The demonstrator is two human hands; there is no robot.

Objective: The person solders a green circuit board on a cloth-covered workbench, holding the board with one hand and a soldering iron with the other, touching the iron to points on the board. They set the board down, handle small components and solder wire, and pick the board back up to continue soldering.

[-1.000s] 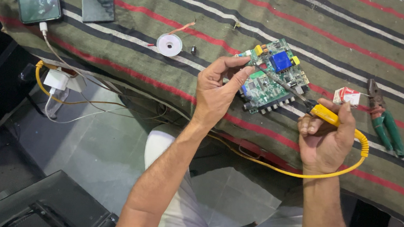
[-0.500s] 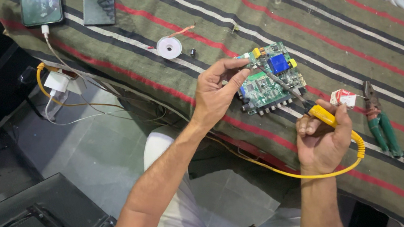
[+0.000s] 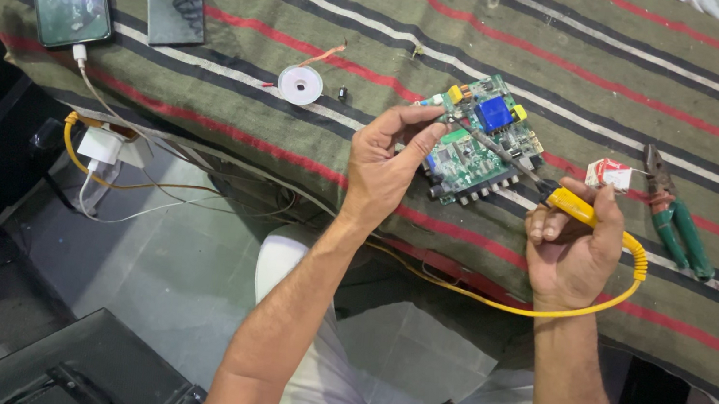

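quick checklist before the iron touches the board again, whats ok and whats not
1. Right hand grips soldering iron by its yellow handle: ok.
2. Iron tip over the circuit board: ok; actual contact: cannot tell.
3. Left hand steadies the board's edge: ok.
4. Left fingers away from the tip: not ok, close.
5. Solder spool within reach on the striped cloth: ok.
6. Iron hot: cannot tell.

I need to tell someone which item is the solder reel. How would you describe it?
On the striped cloth, look left of the green circuit board that the left hand steadies. The solder reel is the small white round spool lying flat, unlike the dark rectangular phones farther left.
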